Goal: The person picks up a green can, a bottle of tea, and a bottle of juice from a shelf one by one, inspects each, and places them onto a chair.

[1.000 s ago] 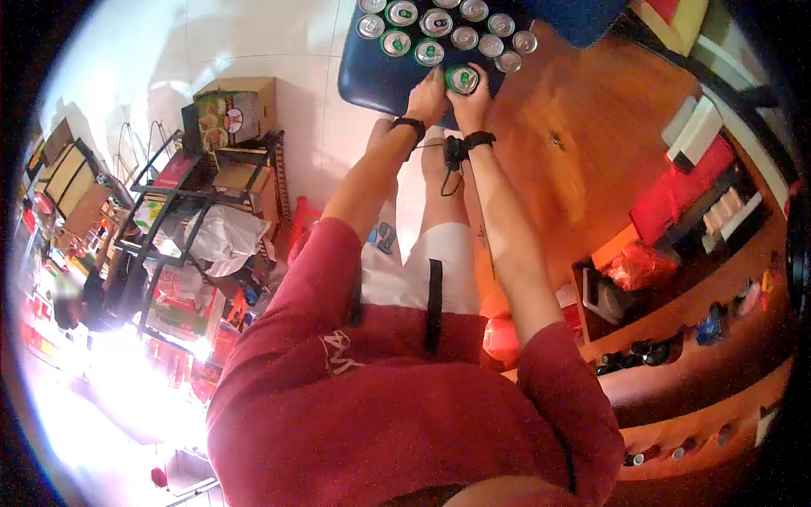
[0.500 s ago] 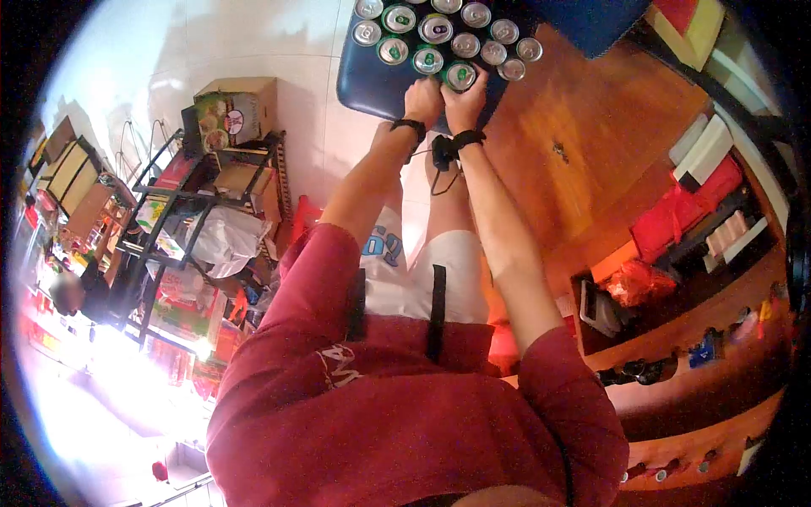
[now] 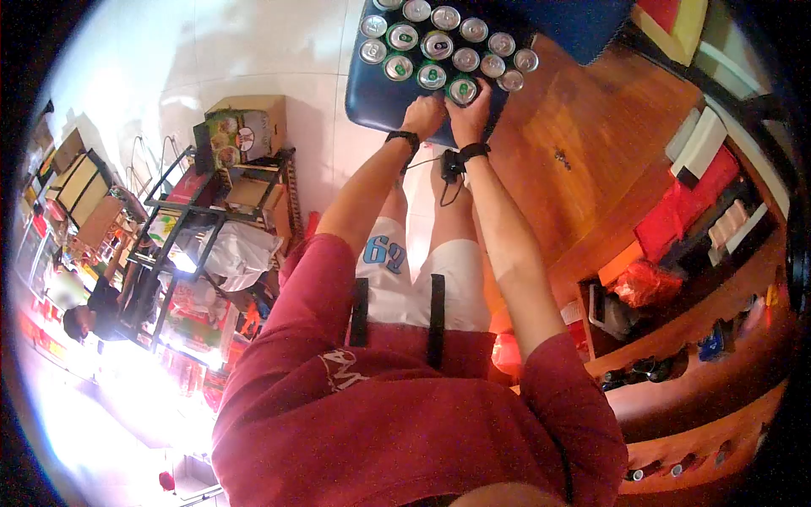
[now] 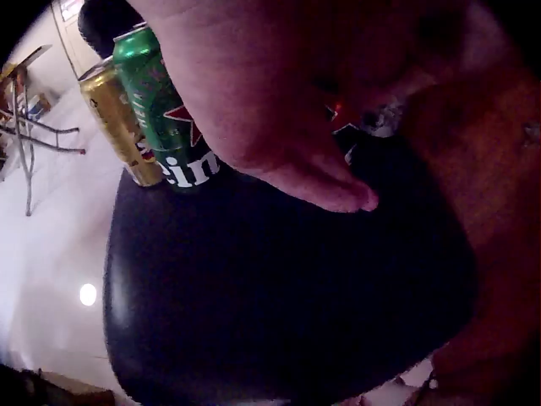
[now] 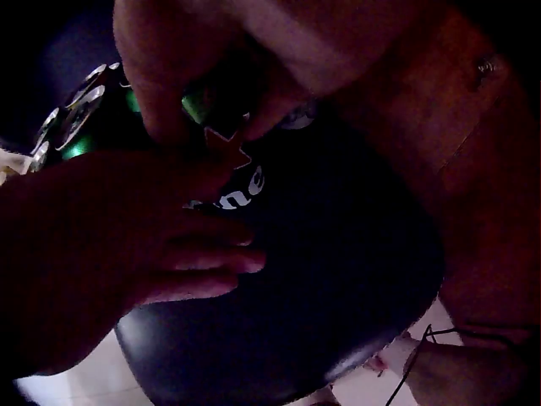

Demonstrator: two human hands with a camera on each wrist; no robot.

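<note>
Over the front edge of the dark blue padded seat (image 3: 372, 106), the right hand (image 3: 470, 116) grips a green can (image 3: 463, 90) with thumb and fingers around its sides. This can stands upright at the right end of the front row, beside another green can (image 3: 431, 77). The left hand (image 3: 424, 117) is just left of the gripped can, its fingers loosely extended in the right wrist view; whether they touch the can cannot be told. Dim light hides part of the gripped can there, where a red star (image 5: 226, 148) shows between the hands.
Several silver-topped cans (image 3: 465, 58) stand in close rows behind the front ones. A gold can (image 4: 118, 118) is at the left side of the group. Brown wooden surface (image 3: 583, 127) lies right of the seat; a loaded black rack (image 3: 190, 207) stands left.
The gripped can has moved closer in line with the front row, with the right hand around it. The left hand has shifted slightly away from its side. The head view has also shifted.
</note>
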